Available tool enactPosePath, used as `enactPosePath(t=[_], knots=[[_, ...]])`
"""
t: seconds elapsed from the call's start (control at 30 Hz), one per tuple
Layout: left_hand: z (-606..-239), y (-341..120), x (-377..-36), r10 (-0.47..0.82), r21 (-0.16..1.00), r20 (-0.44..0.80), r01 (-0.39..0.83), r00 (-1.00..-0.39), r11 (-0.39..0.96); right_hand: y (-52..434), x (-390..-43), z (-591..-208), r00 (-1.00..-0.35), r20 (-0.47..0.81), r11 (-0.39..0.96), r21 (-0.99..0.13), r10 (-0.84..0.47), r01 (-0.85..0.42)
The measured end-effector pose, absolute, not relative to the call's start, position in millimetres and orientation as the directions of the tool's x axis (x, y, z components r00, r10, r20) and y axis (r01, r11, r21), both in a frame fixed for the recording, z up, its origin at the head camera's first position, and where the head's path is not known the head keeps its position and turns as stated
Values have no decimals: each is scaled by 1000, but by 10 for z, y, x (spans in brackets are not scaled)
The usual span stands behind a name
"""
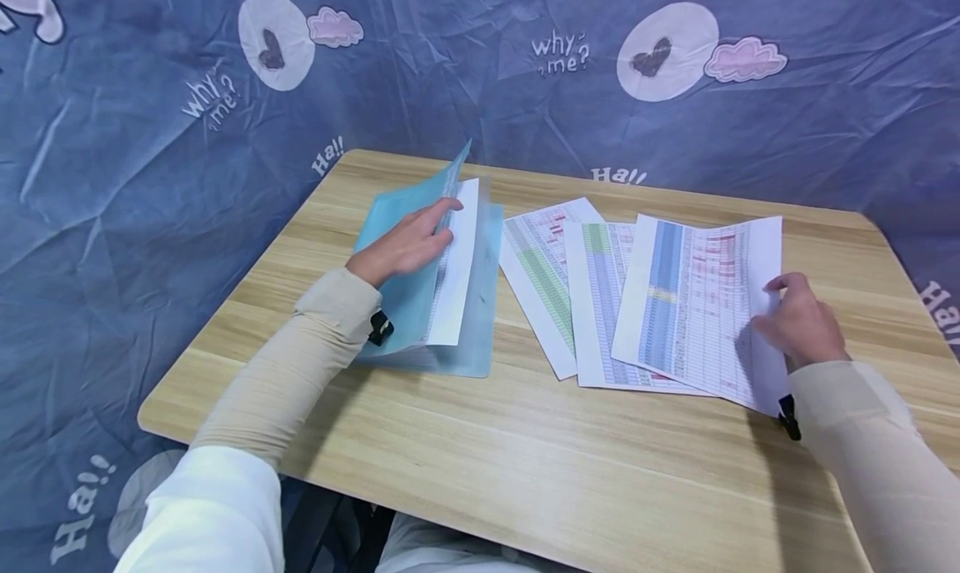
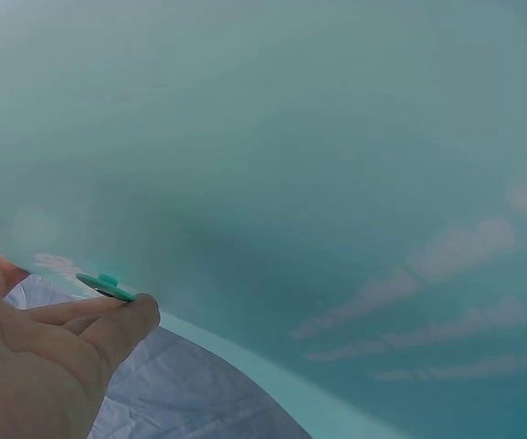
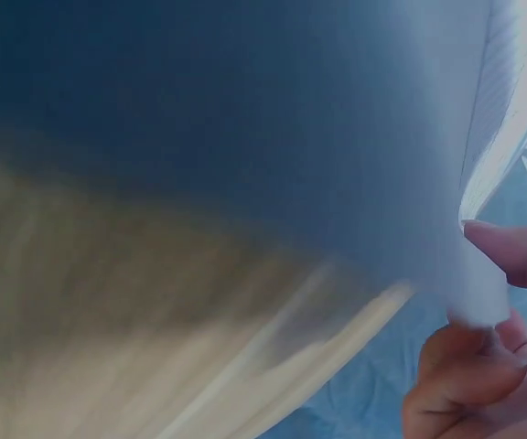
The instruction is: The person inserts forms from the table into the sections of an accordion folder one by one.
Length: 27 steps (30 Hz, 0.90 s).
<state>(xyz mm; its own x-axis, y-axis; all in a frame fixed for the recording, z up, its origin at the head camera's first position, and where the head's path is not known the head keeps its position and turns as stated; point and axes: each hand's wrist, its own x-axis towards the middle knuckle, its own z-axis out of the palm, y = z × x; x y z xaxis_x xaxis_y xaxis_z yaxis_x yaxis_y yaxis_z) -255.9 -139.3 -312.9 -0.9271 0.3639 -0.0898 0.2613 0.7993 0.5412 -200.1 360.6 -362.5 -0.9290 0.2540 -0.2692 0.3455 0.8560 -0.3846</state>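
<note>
A light-blue plastic folder (image 1: 403,202) lies on the left of the table, its cover lifted at the right edge, with white printed sheets (image 1: 467,264) inside. My left hand (image 1: 408,241) holds that raised edge; in the left wrist view, its fingers (image 2: 122,329) are at a green snap button (image 2: 106,285). On the right, a printed sheet (image 1: 708,306) with blue and red columns overlaps two more sheets, one with a green header (image 1: 600,306) and one with a green band (image 1: 547,281). My right hand (image 1: 806,323) pinches its right edge, which bends up between thumb and fingers.
The wooden table (image 1: 480,456) has rounded corners and a near edge close to my lap. A blue patterned cloth (image 1: 465,64) hangs behind it and along the left side. Each wrist wears a small black device.
</note>
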Motion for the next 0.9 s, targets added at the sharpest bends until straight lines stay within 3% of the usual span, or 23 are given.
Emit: enactPosePath(t=[0.9], knots=[[-3135,-1399,-2561,366,549,-88,261,-926,794,3383,-2051,-3630,-982,15,811,-567,188,147]])
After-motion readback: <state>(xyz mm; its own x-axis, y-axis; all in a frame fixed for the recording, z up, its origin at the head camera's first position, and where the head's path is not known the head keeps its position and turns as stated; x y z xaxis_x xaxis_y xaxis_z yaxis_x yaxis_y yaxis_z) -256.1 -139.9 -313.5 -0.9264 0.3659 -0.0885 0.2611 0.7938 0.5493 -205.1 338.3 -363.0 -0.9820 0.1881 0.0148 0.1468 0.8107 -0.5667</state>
